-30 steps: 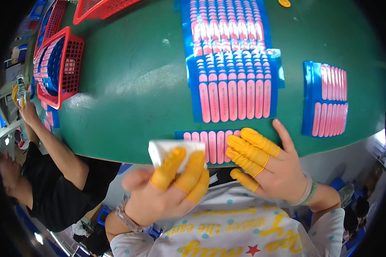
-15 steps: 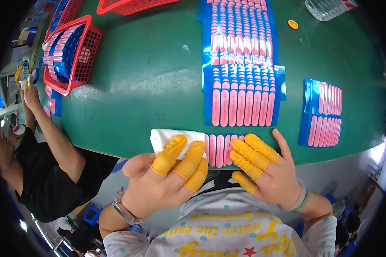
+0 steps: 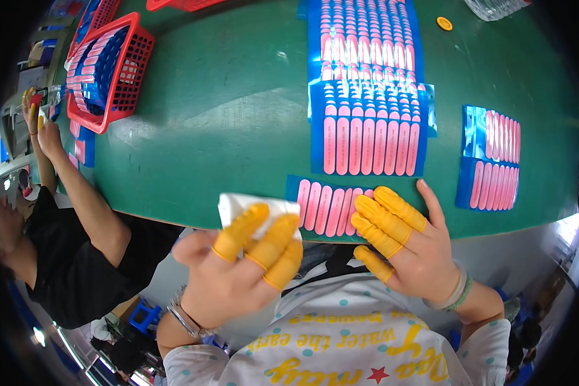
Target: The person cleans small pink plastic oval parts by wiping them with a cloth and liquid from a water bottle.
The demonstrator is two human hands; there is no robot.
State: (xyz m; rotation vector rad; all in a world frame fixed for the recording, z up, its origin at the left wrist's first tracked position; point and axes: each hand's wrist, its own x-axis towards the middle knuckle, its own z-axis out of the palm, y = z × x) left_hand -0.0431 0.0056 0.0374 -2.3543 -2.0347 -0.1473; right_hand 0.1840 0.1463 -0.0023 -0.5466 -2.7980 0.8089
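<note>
At the worktop's (image 3: 225, 122) near edge, the left hand (image 3: 238, 270) pinches a white cloth (image 3: 251, 207) in closed fingers; the right hand (image 3: 408, 241) lies flat, fingers open, on a blue sheet of pink strips (image 3: 328, 207) (beside the cloth) — bare green stretches beyond the cloth.

A small blue sheet of pink strips (image 3: 331, 207) lies flat at the near edge of the green table, its right end under yellow-capped fingers. A white cloth (image 3: 248, 207), crumpled, lies touching its left end, partly covered by fingers.
</note>
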